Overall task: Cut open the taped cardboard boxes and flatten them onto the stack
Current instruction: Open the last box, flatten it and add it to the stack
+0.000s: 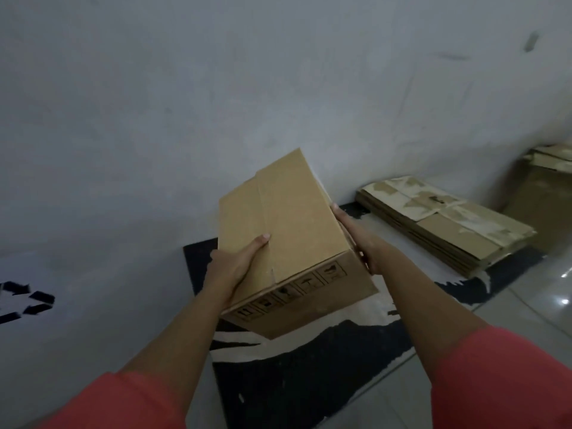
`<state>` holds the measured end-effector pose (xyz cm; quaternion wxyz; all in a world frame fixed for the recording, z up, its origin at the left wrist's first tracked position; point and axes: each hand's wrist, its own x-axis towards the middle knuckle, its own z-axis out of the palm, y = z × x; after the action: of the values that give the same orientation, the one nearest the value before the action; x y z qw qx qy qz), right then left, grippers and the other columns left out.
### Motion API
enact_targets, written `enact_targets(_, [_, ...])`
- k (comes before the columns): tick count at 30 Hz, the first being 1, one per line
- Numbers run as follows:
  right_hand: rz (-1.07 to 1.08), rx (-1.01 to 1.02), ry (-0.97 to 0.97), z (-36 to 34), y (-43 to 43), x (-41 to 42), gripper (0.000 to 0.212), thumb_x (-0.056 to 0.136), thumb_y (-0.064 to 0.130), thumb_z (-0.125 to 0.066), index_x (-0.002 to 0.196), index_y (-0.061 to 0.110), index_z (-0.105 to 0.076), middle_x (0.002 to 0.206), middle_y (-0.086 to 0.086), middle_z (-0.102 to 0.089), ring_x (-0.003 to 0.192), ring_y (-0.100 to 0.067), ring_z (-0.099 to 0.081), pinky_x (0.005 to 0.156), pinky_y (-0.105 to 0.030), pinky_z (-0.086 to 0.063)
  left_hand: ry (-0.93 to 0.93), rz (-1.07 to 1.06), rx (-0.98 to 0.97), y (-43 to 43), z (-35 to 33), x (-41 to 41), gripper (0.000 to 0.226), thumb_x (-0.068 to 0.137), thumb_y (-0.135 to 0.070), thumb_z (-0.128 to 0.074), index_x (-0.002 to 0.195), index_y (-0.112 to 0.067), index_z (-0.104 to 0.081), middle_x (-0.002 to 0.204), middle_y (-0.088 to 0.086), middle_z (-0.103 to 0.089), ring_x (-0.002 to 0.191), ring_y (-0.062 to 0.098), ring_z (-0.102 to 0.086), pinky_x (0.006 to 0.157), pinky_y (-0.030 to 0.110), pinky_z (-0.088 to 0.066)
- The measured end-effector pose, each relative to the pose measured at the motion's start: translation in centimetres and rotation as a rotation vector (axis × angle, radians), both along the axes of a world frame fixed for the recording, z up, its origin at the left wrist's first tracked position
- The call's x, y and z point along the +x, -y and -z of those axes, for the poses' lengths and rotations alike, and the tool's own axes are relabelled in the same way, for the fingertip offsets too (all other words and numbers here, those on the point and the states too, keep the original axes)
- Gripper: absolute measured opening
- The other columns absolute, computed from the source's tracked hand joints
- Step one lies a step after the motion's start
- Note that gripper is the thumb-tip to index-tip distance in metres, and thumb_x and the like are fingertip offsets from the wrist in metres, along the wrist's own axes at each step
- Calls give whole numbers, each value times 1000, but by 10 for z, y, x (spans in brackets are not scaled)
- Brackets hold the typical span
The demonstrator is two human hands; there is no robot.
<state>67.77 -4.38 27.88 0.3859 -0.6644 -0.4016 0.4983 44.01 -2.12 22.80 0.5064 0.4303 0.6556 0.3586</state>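
Cardboard box [297, 218]: plain brown, closed, taped top seam, tilted. Black handling pictograms along near side; no legible words. Held above black-and-white mat [309, 382]. Left hand [238, 264] clamps near edge, thumb on top; right hand [356, 239] presses the side, fingers straight. Flattened stack [445, 230] lies right.

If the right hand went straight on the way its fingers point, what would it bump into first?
The right hand lies flat along the cardboard box, pointing at the grey wall. Past the box, that wall probably comes first; depth is unclear.
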Motion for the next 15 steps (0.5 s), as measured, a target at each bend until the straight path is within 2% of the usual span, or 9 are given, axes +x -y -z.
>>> enact_targets(2, [-16, 18, 1, 3, -17, 17, 117, 51, 85, -61, 143, 17, -38, 120, 0, -58, 105, -29, -61, 94, -44, -48, 32, 33, -67, -21, 8, 22, 169, 13, -92, -65, 153, -12, -15, 150, 12, -33, 131, 33, -40, 108, 47, -37])
enact_targets(4, [10, 39, 10, 8, -35, 34, 108, 57, 81, -63, 140, 17, -37, 117, 3, -55, 106, -27, -59, 92, -42, -48, 111, 81, -123, -47, 23, 43, 161, 19, -88, -71, 152, -12, -19, 149, 10, -35, 130, 31, -40, 107, 45, -36])
enact_targets(6, [31, 57, 37, 13, -54, 52, 92, 60, 77, -64, 128, 20, -41, 118, -1, -55, 102, -25, -58, 92, -42, -47, 201, 104, -138, -68, 31, 63, 140, 34, -80, -78, 147, -12, -30, 140, 9, -46, 119, 29, -48, 100, 42, -40])
enact_targets(8, [37, 57, 86, 15, -73, 71, 106, 57, 79, -64, 140, 18, -35, 129, -4, -51, 107, -25, -57, 96, -45, -46, 280, 125, -156, -83, 35, 87, 116, 49, -73, -78, 140, -12, -39, 134, 5, -51, 117, 28, -50, 103, 42, -39])
enact_targets(10, [38, 45, 148, 14, -87, 86, 126, 43, 85, -65, 144, 19, -31, 135, -5, -49, 110, -27, -56, 98, -48, -46, 314, 139, -160, -88, 37, 108, 75, 78, -57, -69, 131, -10, -41, 134, 1, -47, 122, 27, -45, 107, 40, -33])
enact_targets(12, [26, 71, 213, 17, -104, 105, 136, 33, 89, -64, 145, 19, -31, 137, -6, -49, 114, -28, -55, 100, -49, -44, 318, 162, -183, -103, 52, 131, 67, 84, -55, -62, 135, -18, -40, 139, 6, -44, 126, 29, -42, 108, 43, -31])
enact_targets(13, [19, 72, 260, 17, -111, 114, 138, 33, 90, -63, 146, 18, -29, 141, -6, -46, 118, -28, -53, 102, -49, -42, 322, 180, -185, -109, 56, 141, 65, 84, -56, -61, 134, -21, -40, 140, 8, -43, 126, 29, -42, 110, 47, -31])
enact_targets(15, [-8, 62, 339, 22, -127, 129, 129, 47, 87, -62, 149, 18, -25, 150, -6, -36, 129, -28, -43, 108, -46, -35, 359, 190, -202, -120, 69, 155, 50, 87, -51, -57, 126, -22, -44, 138, 8, -45, 123, 29, -45, 109, 50, -32])
